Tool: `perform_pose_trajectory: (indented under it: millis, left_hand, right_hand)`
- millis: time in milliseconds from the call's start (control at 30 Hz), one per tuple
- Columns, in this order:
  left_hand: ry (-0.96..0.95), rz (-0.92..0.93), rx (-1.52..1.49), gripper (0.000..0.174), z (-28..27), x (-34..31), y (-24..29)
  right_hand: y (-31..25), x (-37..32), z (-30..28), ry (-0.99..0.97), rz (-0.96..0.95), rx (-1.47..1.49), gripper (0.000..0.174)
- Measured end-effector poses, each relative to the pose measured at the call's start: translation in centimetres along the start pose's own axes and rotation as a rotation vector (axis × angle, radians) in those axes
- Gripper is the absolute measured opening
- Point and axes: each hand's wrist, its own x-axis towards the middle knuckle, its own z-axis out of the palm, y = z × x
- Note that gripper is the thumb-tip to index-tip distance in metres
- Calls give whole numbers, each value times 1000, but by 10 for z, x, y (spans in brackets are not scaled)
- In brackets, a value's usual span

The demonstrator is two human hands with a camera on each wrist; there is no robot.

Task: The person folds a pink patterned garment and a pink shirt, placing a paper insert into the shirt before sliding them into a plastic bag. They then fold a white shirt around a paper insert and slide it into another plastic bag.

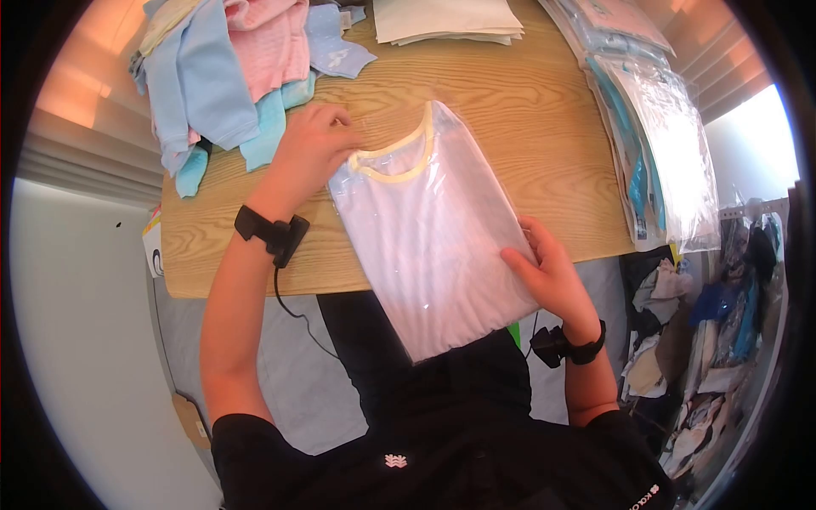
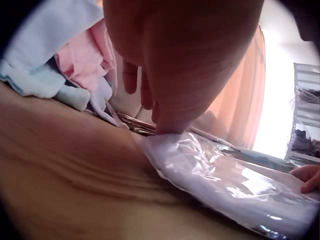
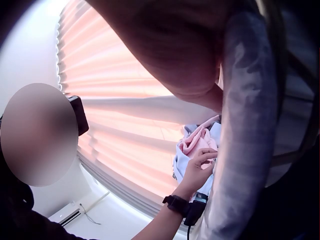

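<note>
A pale pink shirt (image 1: 442, 255) with a cream-yellow neckline (image 1: 393, 177) lies folded flat inside a clear plastic bag (image 1: 476, 161). The bag is tilted, its lower end past the table's front edge and over the person's lap. At its upper left corner, beside the neckline, the left hand (image 1: 316, 143) pinches the plastic. In the left wrist view this corner (image 2: 159, 145) meets the fingertips just above the wood. Lower on the opposite side, the right hand (image 1: 554, 276) grips the edge, thumb on top and the other fingers partly hidden beneath.
A pile of blue, pink and aqua clothes (image 1: 208, 81) sits at the table's back left. White sheets (image 1: 446, 19) lie at the back. Bagged garments (image 1: 671, 144) are stacked along the right edge. A shelf (image 1: 714, 340) with clothes stands at the right. Cables hang from both wrist cameras.
</note>
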Motion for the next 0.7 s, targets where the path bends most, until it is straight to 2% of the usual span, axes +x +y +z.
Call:
perform_pose_trajectory:
  millis: [33, 133, 233, 333, 433, 533, 633, 700]
  left_hand:
    - [-84, 8, -29, 13, -3, 2, 6]
    - [-108, -26, -182, 12, 0, 3, 12]
    - [-94, 39, -279, 17, 0, 4, 12]
    - [-182, -51, -387, 20, -10, 0, 16]
    - [-354, -189, -426, 23, -24, 2, 21]
    - [-430, -230, -522, 24, -19, -1, 16]
    - [-583, -306, -536, 25, -17, -1, 5]
    - [-580, -286, -537, 27, -17, -4, 1]
  right_hand:
    - [1, 0, 0, -4, -5, -5, 41]
    - [1, 1, -1, -12, -10, 2, 41]
    - [-2, 1, 0, -9, 4, 31, 41]
    - [-2, 0, 0, -5, 8, 19, 41]
    - [1, 1, -1, -2, 11, -1, 41]
    - [2, 3, 0, -4, 3, -19, 40]
    - [-1, 3, 0, -8, 13, -10, 40]
    - [-4, 2, -1, -21, 17, -11, 40]
